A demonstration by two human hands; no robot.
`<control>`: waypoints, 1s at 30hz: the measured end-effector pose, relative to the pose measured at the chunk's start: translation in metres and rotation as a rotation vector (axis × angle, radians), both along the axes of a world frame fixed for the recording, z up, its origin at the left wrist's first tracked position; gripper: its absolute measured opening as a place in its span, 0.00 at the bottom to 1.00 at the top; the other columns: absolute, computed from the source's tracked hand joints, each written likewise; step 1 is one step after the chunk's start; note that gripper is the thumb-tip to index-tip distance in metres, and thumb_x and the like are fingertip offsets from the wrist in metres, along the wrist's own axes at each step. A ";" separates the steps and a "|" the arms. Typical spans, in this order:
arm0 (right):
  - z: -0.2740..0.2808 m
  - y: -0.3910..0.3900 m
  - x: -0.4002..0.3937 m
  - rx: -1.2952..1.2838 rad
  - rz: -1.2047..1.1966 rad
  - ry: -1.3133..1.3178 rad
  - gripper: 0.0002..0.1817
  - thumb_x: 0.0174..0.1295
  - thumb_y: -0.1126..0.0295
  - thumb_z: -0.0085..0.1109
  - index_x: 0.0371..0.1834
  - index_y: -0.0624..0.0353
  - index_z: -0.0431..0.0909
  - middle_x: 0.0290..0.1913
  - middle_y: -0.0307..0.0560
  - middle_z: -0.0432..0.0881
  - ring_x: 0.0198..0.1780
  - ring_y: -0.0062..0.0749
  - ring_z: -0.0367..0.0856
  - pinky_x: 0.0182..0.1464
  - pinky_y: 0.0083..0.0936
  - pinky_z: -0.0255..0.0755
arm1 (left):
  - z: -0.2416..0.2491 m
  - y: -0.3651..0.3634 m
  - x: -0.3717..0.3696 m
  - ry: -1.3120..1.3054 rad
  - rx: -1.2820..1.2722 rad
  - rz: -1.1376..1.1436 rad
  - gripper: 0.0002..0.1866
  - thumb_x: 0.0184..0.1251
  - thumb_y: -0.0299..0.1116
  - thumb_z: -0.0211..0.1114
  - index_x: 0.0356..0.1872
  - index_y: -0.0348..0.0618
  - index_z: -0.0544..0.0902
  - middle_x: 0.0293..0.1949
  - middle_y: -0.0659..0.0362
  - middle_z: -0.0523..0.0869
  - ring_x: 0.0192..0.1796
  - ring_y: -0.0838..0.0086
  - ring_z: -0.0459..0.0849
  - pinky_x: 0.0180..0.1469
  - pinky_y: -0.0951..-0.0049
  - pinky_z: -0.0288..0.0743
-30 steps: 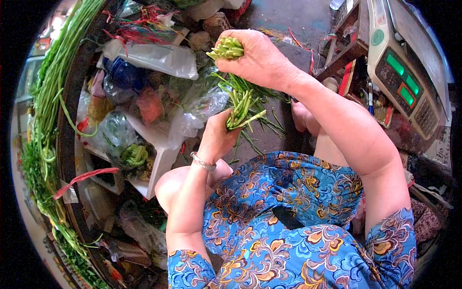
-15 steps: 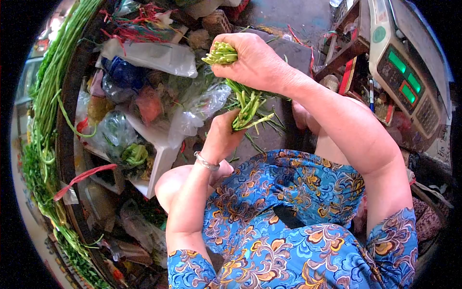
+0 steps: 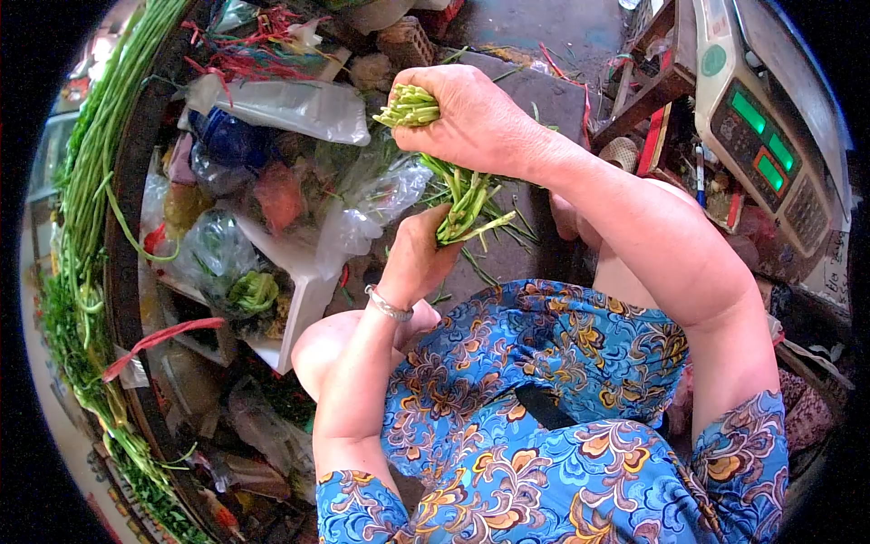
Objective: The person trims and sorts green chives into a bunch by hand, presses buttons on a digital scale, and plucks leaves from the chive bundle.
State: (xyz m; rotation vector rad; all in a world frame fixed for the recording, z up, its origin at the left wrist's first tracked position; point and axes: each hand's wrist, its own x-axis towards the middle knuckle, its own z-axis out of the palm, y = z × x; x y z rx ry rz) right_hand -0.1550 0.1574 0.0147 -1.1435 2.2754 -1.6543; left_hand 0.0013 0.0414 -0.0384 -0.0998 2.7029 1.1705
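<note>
Concrete floor (image 3: 535, 36), dark and wet-looking, lies beyond my knees, strewn with a few green scraps. My right hand (image 3: 471, 118) keeps a tight grip closed around a bunch of green stems (image 3: 410, 104), cut ends poking out past my fist. My left hand (image 3: 415, 258) below has its grip pinched shut on the lower stems of the same bunch. To my left, plastic bags (image 3: 299, 109) pile beside a round basket (image 3: 122, 190) lined with long greens (image 3: 91, 172). An electronic scale (image 3: 761, 136) sits at my right.
</note>
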 end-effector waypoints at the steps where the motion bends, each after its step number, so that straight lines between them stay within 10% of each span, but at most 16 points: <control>1: 0.000 0.000 0.000 -0.003 -0.004 0.011 0.15 0.48 0.62 0.65 0.35 0.61 0.81 0.32 0.58 0.83 0.39 0.53 0.83 0.42 0.40 0.78 | 0.000 0.000 0.000 0.009 0.002 -0.004 0.11 0.58 0.25 0.66 0.43 0.39 0.84 0.35 0.46 0.87 0.37 0.60 0.87 0.40 0.66 0.77; 30: 0.000 -0.001 0.002 0.017 0.032 -0.012 0.15 0.48 0.63 0.66 0.35 0.60 0.81 0.33 0.57 0.83 0.40 0.54 0.83 0.43 0.41 0.78 | -0.001 0.001 0.000 -0.010 0.018 -0.027 0.12 0.60 0.24 0.65 0.45 0.38 0.83 0.35 0.47 0.87 0.36 0.64 0.87 0.41 0.67 0.77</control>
